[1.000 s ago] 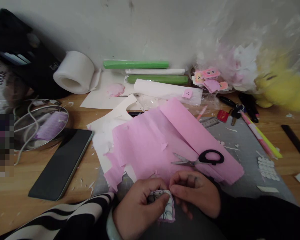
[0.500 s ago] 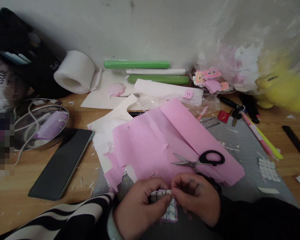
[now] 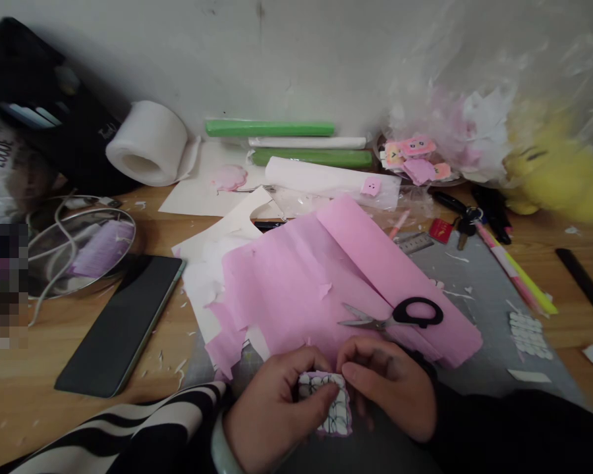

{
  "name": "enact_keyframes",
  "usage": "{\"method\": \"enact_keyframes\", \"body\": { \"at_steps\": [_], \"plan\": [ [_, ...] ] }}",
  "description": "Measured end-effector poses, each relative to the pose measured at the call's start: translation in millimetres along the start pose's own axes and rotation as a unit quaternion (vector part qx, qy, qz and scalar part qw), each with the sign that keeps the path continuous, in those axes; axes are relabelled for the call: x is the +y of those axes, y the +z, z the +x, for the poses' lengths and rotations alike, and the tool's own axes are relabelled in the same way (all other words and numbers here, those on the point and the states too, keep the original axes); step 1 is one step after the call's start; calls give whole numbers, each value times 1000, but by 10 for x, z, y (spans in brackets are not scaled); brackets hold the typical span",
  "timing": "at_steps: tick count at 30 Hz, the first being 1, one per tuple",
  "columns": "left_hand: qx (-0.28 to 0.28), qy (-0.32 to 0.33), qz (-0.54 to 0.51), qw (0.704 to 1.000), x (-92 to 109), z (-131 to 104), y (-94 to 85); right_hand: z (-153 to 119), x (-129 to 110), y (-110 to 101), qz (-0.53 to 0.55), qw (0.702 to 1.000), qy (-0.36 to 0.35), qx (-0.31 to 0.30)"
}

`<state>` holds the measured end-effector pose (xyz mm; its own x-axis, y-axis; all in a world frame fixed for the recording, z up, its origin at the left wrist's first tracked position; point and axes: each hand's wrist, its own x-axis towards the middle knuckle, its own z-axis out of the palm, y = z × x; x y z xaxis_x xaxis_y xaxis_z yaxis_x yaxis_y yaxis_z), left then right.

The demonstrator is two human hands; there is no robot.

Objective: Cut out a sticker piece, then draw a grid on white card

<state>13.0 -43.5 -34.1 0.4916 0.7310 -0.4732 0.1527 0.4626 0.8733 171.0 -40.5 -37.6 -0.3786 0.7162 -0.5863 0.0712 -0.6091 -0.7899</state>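
A small white paper piece (image 3: 343,408), marked with dark lines and edged in pink, is pinched in my left hand (image 3: 281,411), the thumb lying across its face. Close to its upper right corner is my right hand (image 3: 390,388), fingers curled and thumb against the forefinger; whether anything sits between those fingertips is too small to tell. Just beyond both hands lies a sheet of pink crepe-like paper (image 3: 286,283), partly rolled along its right side. Scissors (image 3: 375,321) with black handles rest on it, blades pointing left and slightly apart.
A grey cutting mat (image 3: 454,276) lies beneath the paper. At left are a dark phone (image 3: 123,322), a metal bowl (image 3: 131,243) and a toilet roll (image 3: 148,141). Rolled papers (image 3: 311,158) line the wall; keys (image 3: 467,224), pens (image 3: 516,270) and a yellow plush toy (image 3: 553,164) are at right.
My right hand's fingertips have shifted slightly up from the piece's corner, so more of its top edge shows. My left hand keeps its hold.
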Motion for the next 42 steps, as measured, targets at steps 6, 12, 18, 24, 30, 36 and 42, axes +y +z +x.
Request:
{"method": "enact_keyframes", "body": {
  "at_steps": [6, 12, 18, 24, 30, 36, 42],
  "plan": [
    [11, 17, 11, 1000, 6, 10, 6, 0, 2, 32, -12, 1000, 3, 7],
    [20, 27, -5, 999, -14, -3, 5, 1, 14, 30, 2, 1000, -10, 10],
    [25, 5, -142, 990, -40, 3, 10, -5, 27, 10, 19, 998, -35, 43],
    [9, 12, -162, 987, -57, 29, 17, 22, 8, -5, 25, 998, -48, 39],
    [13, -16, -90, 996, -45, 17, 5, 1, 7, 17, 2, 999, -46, 28],
    [46, -4, -110, 993, -27, -11, 9, -1, 10, 32, -28, 998, -49, 28],
    [69, 32, -181, 981, 14, 23, 4, -10, 8, 25, -29, 998, -61, 19]
  ]
}}
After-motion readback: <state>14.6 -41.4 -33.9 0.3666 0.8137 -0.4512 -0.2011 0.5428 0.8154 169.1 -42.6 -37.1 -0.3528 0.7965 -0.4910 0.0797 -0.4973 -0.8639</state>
